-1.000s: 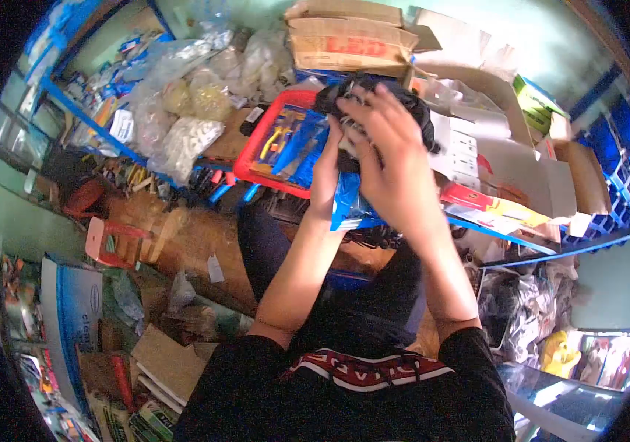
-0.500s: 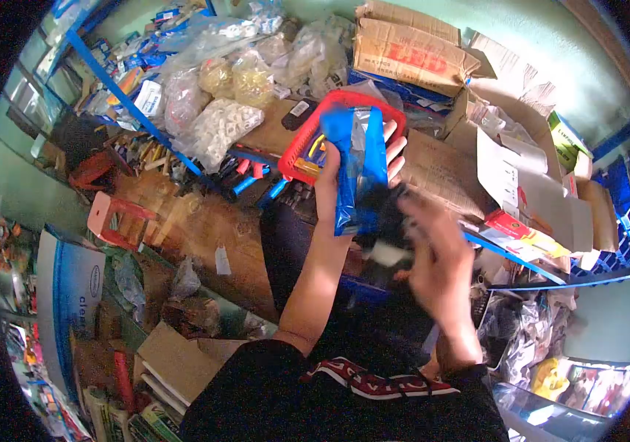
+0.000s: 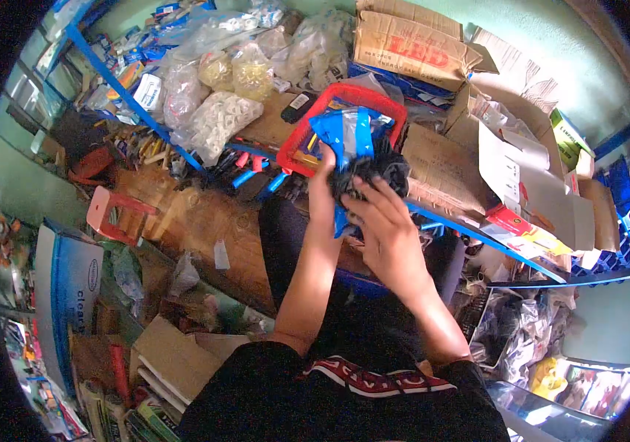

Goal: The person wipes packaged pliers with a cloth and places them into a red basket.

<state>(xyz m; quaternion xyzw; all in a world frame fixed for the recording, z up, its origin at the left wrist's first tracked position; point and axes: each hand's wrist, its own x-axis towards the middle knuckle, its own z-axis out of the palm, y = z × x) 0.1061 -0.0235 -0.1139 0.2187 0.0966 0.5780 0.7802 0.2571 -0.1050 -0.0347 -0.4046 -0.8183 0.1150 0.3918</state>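
My left hand (image 3: 321, 190) is closed around a shiny blue packet (image 3: 342, 131), with the thumb along its left edge. The rest of that hand's fingers are hidden behind the packet. A crumpled black plastic bag (image 3: 391, 171) lies against the packet's front and covers its middle. My right hand (image 3: 387, 234) grips the black bag, its curled fingers pressing it against the packet. Just behind both hands is a red plastic basket (image 3: 298, 141), with small items partly visible inside.
Clear bags of small parts (image 3: 219, 121) and a dark object with a white label (image 3: 298, 107) lie on the shelf. Cardboard boxes (image 3: 410, 51) stand at the back and right. A blue metal edge (image 3: 499, 247) runs in front. A red stool (image 3: 112, 214) stands at left.
My right hand has moved left and up, bringing the black plastic bag onto the front of the blue packet. My left hand keeps its hold, and the packet's top now looks wider.
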